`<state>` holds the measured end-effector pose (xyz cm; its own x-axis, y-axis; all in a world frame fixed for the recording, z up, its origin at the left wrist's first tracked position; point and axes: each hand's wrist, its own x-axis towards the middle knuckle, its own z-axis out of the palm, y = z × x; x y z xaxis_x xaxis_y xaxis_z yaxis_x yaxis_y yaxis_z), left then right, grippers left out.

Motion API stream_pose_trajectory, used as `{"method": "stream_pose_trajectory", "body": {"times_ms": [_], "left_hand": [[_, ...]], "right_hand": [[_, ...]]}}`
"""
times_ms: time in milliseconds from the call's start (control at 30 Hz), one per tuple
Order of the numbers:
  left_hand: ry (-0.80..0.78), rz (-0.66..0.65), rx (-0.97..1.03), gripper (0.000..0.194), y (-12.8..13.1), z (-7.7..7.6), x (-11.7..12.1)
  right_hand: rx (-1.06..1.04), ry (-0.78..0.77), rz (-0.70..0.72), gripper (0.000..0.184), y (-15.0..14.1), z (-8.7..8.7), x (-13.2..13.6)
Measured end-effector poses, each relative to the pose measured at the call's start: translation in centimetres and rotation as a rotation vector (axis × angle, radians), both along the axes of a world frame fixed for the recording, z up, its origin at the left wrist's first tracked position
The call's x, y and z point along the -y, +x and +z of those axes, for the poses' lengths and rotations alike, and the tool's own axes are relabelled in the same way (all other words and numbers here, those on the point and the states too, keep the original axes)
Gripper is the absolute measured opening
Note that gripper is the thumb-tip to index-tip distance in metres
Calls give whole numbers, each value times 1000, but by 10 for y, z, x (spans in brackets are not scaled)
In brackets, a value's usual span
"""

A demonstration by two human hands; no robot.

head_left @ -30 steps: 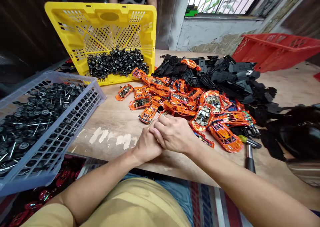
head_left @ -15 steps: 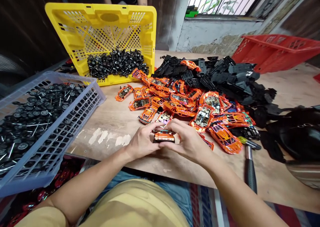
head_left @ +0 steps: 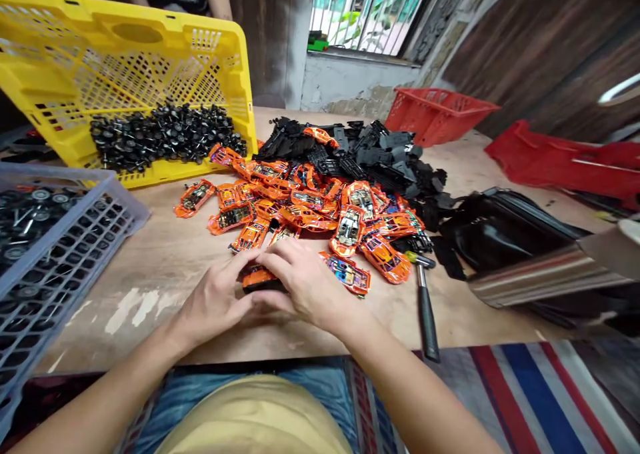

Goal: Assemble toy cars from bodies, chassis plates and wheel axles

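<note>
Just above the tabletop's front part, an orange toy car (head_left: pixel 259 279) with a black lower edge sits between my two hands. My left hand (head_left: pixel 215 297) grips its left end, fingers on the far side and thumb on the near side. From the right, my right hand (head_left: pixel 310 284) closes round the other end and hides much of it. Beyond the hands spreads a heap of orange toy car bodies (head_left: pixel 313 201), some upside down with their insides showing. One body with a blue and purple inside (head_left: pixel 350 274) lies right of my right hand.
A tilted yellow crate (head_left: pixel 245 87) holds black wheels on axles (head_left: pixel 170 134); a pale blue crate (head_left: pixel 113 207) at left holds more. Black plastic parts (head_left: pixel 370 154) lie behind the bodies. At right are a hammer (head_left: pixel 427 314), black bag (head_left: pixel 495 234) and red crates (head_left: pixel 435 117).
The view has swung to the right, so the heap and crates appear further left. Both hands still hold the toy car, and my right hand now covers more of it.
</note>
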<state>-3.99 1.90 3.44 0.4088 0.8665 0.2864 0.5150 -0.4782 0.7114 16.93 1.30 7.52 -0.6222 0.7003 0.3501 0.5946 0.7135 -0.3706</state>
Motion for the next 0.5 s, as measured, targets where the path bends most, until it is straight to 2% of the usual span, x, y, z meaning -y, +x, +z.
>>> {"method": "stream_pose_trajectory", "body": {"times_ms": [67, 100, 167, 200, 233, 300, 333, 400, 500], "left_hand": [[-175, 121, 72, 43, -10, -6, 1], [-285, 194, 146, 43, -15, -11, 2], [-499, 299, 332, 48, -21, -19, 1], [-593, 310, 415, 51, -20, -23, 1], [-679, 288, 476, 53, -15, -27, 1], [-814, 195, 533, 57, 2, -32, 3], [-865, 142, 531, 59, 14, -35, 5], [-909, 76, 509, 64, 41, -41, 10], [-903, 116, 496, 74, 69, -55, 16]], "right_hand": [[-172, 42, -168, 47, 22, -11, 11], [-273, 86, -336, 45, 39, -20, 14], [-423, 206, -764, 37, 82, -46, 13], [-436, 272, -960, 38, 105, -60, 8], [-414, 310, -1092, 43, 128, -72, 2], [-363, 342, -1245, 51, 167, -87, -12], [-346, 346, -1277, 53, 182, -88, -15], [-327, 411, -1311, 50, 204, -75, -10], [-293, 707, -1439, 44, 236, -39, 32]]}}
